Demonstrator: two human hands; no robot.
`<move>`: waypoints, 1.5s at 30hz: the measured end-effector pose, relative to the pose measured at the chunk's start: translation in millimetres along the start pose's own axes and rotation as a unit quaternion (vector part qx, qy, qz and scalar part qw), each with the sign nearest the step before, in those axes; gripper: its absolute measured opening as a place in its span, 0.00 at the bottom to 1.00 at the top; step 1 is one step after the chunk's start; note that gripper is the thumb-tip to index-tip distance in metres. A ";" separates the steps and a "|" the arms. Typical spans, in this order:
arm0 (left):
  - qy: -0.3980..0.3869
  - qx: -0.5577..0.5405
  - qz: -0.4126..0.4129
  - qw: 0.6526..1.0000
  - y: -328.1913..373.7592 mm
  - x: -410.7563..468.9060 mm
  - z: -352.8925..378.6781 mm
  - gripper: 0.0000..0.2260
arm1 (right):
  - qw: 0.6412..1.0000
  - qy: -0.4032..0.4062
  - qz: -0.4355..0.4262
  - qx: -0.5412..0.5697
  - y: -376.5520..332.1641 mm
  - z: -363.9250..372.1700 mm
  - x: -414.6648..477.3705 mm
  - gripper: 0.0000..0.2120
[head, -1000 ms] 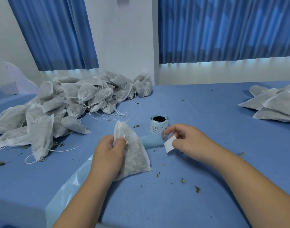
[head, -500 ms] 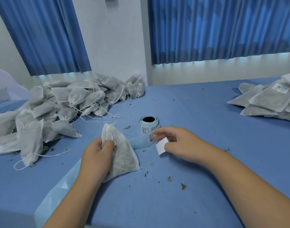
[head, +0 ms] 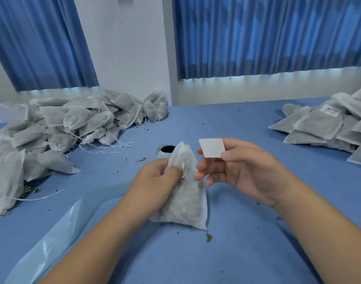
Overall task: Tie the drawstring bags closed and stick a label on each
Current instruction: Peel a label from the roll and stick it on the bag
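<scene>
Centre frame: L hand (head: 155,179) had its fingers curled tight round the gathered neck of one drawstring bag (head: 187,203), thumb pressed on the front. The bag stood tip-up w/ its bottom edge on the blue table (head: 237,255), lower-right corner poking out past the wrist. R hand (head: 245,173), just right of the bag, pinched a blank white label (head: 212,147) betw thumb and forefinger, other fingers loose and spread. Its lower fingertips were close against the bag's right edge; couldn't tell if they touched. The label was up off the table, approx level w/ the bag tip. Label roll (head: 165,150) sat right behind the bag, partly hidden by it. A pale blue liner strip (head: 52,226) ran from centre down to the lower-left edge, partly behind the L forearm. Left side, mid-frame: big heap of bags (head: 63,128), strings trailing toward centre. Right edge, mid-frame: stack of labelled bags (head: 318,128), cut off by the frame. Betw R hand and that stack lay a broad band of tabletop w/ a few leaf crumbs (head: 209,238); same along the bottom. Blue curtains (head: 257,33) ran across the top.
</scene>
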State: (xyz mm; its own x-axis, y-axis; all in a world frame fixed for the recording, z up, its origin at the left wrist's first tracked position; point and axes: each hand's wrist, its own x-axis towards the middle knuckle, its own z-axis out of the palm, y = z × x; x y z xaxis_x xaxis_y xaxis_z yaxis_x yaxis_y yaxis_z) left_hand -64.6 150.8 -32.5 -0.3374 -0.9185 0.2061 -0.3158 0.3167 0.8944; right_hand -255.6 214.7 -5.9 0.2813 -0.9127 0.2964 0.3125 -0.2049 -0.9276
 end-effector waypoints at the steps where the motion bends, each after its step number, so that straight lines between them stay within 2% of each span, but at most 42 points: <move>1: -0.015 0.001 0.006 1.000 5.2 4.3 8.1 0.12 | 1.000 -0.002 -0.007 0.011 -1.1 0.2 -0.6 0.15; 4: -0.033 -0.005 0.017 0.999 11.3 13.3 31.0 0.12 | 0.999 0.030 -0.023 0.014 -1.7 1.9 -1.0 0.14; 7: -0.033 -0.008 0.018 0.999 5.1 14.0 42.4 0.12 | 0.990 0.127 -0.024 -0.049 3.3 0.4 0.9 0.14; 10: -0.042 -0.055 -0.021 0.997 -0.7 14.1 39.8 0.11 | 0.973 0.193 -0.040 -0.116 7.5 -0.4 2.7 0.11; 13: -0.067 -0.121 -0.057 0.989 -0.4 11.7 34.4 0.12 | 0.970 0.201 -0.027 -0.133 11.0 1.6 5.0 0.11; 18: -0.116 -0.156 -0.053 0.979 -1.1 8.4 31.5 0.14 | 0.967 0.208 -0.035 -0.143 12.4 3.9 5.2 0.11; 20: -0.128 -0.181 -0.064 0.973 -2.1 8.9 30.6 0.13 | 0.956 0.230 -0.055 -0.172 12.0 3.3 4.4 0.09; 22: -0.149 -0.217 -0.080 0.961 -3.0 9.3 29.4 0.11 | 0.935 0.249 -0.085 -0.237 13.6 3.0 3.2 0.13; 25: -0.184 -0.263 -0.101 0.942 -2.1 8.3 27.8 0.09 | 0.896 0.242 -0.111 -0.355 16.6 6.3 -0.4 0.15; 30: -0.204 -0.329 -0.129 0.913 1.2 8.3 25.2 0.17 | 0.816 0.242 -0.170 -0.496 20.2 11.3 -0.6 0.09; 34: -0.221 -0.363 -0.146 0.893 2.8 7.5 21.2 0.21 | 0.800 0.234 -0.218 -0.508 19.2 11.5 -2.1 0.11; 38: -0.248 -0.380 -0.152 0.878 3.1 7.6 18.7 0.15 | 0.762 0.215 -0.258 -0.554 19.8 10.8 -3.4 0.11; 45: -0.231 -0.375 -0.154 0.884 1.5 9.3 16.6 0.06 | 0.748 0.167 -0.240 -0.595 18.6 6.3 -6.1 0.11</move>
State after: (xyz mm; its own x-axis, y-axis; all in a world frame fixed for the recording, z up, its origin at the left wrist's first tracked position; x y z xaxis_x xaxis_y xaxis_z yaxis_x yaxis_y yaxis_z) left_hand -82.9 146.7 -35.9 -0.7191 -0.6839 -0.1230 0.1623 -0.3374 0.9273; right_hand -245.8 218.7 -23.5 0.0913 -0.6294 0.7717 -0.7808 -0.5263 -0.3368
